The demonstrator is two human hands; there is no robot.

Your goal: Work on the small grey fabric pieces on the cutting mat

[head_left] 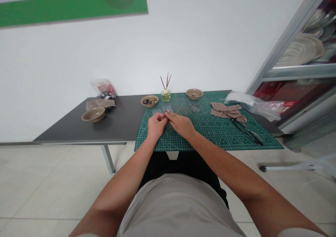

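My left hand (156,124) and my right hand (181,123) meet above the green cutting mat (210,135), fingertips pressed together. Pinched between them is what looks like a small clear plastic bag (167,108), its upper part showing just beyond my fingers. Beside it, past my left hand, a second clear piece (156,111) lies on the mat. To the right of my hands rests another small plastic bag (194,107) with something greyish inside. Behind my left hand stands a tan bowl (149,101) of dark and brown pieces, too small to make out.
A reed diffuser (166,95) and a second bowl (194,94) line the back. On the right lie a brown cloth (225,110), black-framed glasses (248,132) and a clear plastic bag (257,104). Leftward on the dark table (118,125) are another bowl (93,114), a cloth and a packet (105,89).
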